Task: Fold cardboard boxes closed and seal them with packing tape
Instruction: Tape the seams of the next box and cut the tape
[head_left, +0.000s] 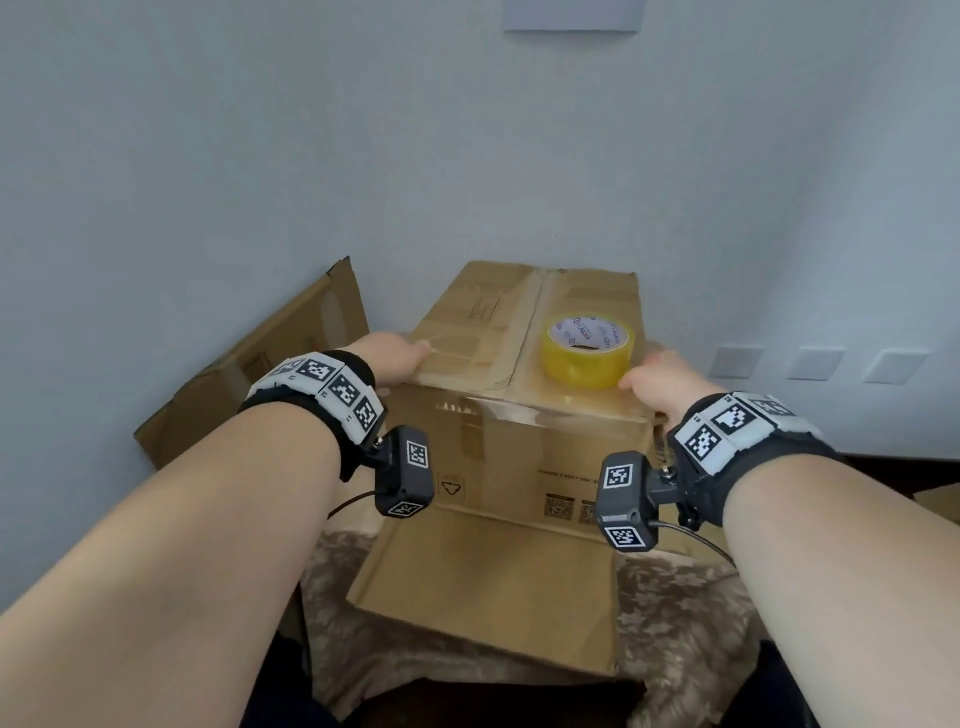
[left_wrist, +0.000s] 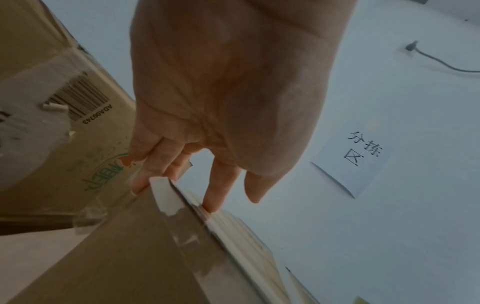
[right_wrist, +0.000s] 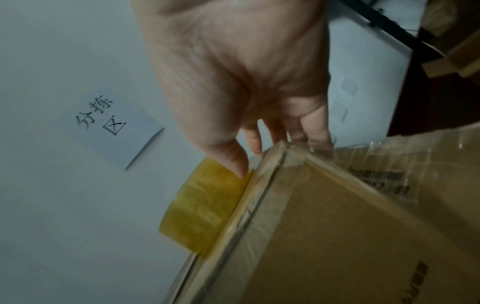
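Note:
A brown cardboard box (head_left: 519, 447) stands in front of me with its top flaps folded shut and old clear tape along the seam. Its lower front flap (head_left: 493, 587) lies open toward me. A yellow tape roll (head_left: 587, 353) sits flat on the right half of the top. My left hand (head_left: 395, 348) rests on the box's top left edge, fingers straight; in the left wrist view the fingers (left_wrist: 221, 185) straddle the box (left_wrist: 130, 257) edge. My right hand (head_left: 660, 379) touches the top right edge; its thumb (right_wrist: 239, 166) lies beside the tape roll (right_wrist: 205, 209) while the other fingers reach down the box (right_wrist: 324, 236) side.
A second cardboard box (head_left: 270, 353) leans at the left by the wall, showing a barcode label (left_wrist: 75, 98). The box stands on a mottled brown cloth (head_left: 675, 623). A paper sign (right_wrist: 114, 127) hangs on the white wall close behind. Wall plates (head_left: 815, 364) are at the right.

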